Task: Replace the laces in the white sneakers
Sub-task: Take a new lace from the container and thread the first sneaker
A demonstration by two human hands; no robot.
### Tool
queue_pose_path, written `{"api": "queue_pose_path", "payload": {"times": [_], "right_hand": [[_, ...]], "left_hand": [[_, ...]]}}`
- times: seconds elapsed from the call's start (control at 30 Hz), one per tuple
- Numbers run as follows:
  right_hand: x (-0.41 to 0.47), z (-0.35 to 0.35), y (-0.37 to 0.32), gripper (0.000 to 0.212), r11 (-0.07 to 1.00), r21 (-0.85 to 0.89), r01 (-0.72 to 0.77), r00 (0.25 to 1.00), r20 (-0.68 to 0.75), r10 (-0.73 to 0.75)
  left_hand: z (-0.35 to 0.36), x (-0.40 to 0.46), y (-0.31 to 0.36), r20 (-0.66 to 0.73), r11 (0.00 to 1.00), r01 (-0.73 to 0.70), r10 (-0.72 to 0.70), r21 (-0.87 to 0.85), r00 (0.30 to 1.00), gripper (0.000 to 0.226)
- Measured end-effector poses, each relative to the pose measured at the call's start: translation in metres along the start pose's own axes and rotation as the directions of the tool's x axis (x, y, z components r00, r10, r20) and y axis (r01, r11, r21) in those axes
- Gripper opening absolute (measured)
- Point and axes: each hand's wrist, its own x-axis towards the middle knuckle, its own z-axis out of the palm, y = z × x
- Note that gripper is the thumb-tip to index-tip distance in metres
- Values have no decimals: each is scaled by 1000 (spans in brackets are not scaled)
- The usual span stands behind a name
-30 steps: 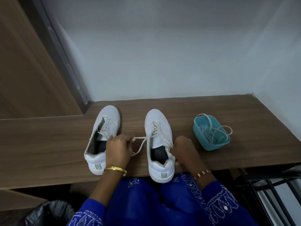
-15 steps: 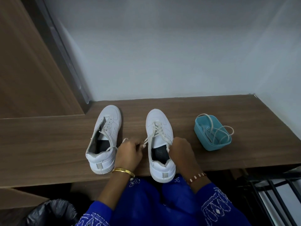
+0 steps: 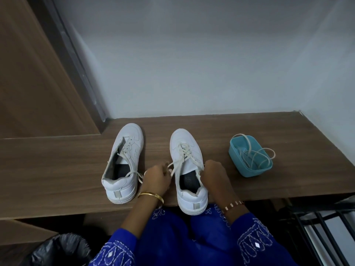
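Head view, single frame. Two white sneakers on the wooden table [image 3: 57, 169], toes pointing away from the person, heels at the near edge.

Right sneaker [image 3: 187, 169]: lace [image 3: 185, 153] crossed through the lower and middle eyelets; both free ends run back toward the heel. Left hand [image 3: 156, 178] sits between the two shoes, fingers curled around the left-side end. Right hand [image 3: 214, 174] sits just beside the shoe's right flank, fingers curled around the other end near the top eyelets. Both hands therefore closed on lace; exact finger pinch hidden by the knuckles.

Left sneaker [image 3: 124, 162]: eyelets mostly bare, tongue exposed; a short length of lace [image 3: 134, 174] loops out at the collar, toward the left hand. Cannot tell whether it is threaded.

Teal container [image 3: 249, 169], well right of the shoes, holds a loose lace [image 3: 255, 152] that spills over its rim.

Judged step: lacing of the right sneaker near its finish, ends being drawn up at the last eyelets. Roughly half the task remains, since the left shoe looks undone.

Next move calls for even tension on both ends, tips fed through the top holes without twisting, then a knot
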Motion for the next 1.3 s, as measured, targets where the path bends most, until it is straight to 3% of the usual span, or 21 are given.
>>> {"api": "queue_pose_path", "payload": {"times": [0.13, 0.2, 0.33, 0.5, 0.6, 0.67, 0.73, 0.83, 0.9, 1.03, 1.3], "right_hand": [[0, 1, 2, 18, 1000, 0, -2, 1000, 5, 2], [2, 2, 3, 19, 1000, 10, -3, 1000, 3, 3], [2, 0, 4, 21, 1000, 21, -4, 1000, 7, 3], [-12, -11, -9, 28, 991, -83, 105, 981, -153, -117], [-18, -14, -25, 25, 970, 83, 229, 954, -215, -207], [-22, -14, -36, 22, 912, 313, 266, 962, -142, -232], [-28, -11, -47, 25, 821, 518, 241, 963, -21, -269], [-34, -6, -58, 19, 702, 689, 179, 938, 97, -334], [-39, -3, -61, 8, 632, 759, 153, 925, 116, -362], [-38, -5, -59, 15, 580, 808, 104, 944, 103, -314], [-12, -57, -18, 29, 556, 827, 89, 996, -63, -65]], "left_hand": [[0, 6, 4, -7, 986, -3, 4, 165, 1000, 24], [-4, 7, 3, -52, 987, 13, -5, 157, 999, 21], [-17, 15, -1, -191, 998, -70, 68, -6, 979, 31], [-40, 17, 10, -139, 945, -100, 59, -311, 989, 36], [-50, 13, 27, -2, 746, 20, -28, -665, 1000, 30], [-58, 11, 35, 149, 556, 148, -45, -818, 988, 25], [-64, 10, 39, 288, 353, 282, -34, -892, 957, 24], [-70, 9, 41, 426, 26, 427, -28, -904, 904, 23], [-72, 8, 41, 456, -106, 451, -34, -886, 889, 23], [-77, 11, 36, 451, -207, 424, -105, -882, 886, 21], [-69, 20, 8, 461, -240, 405, -267, -882, 846, 24]]}}
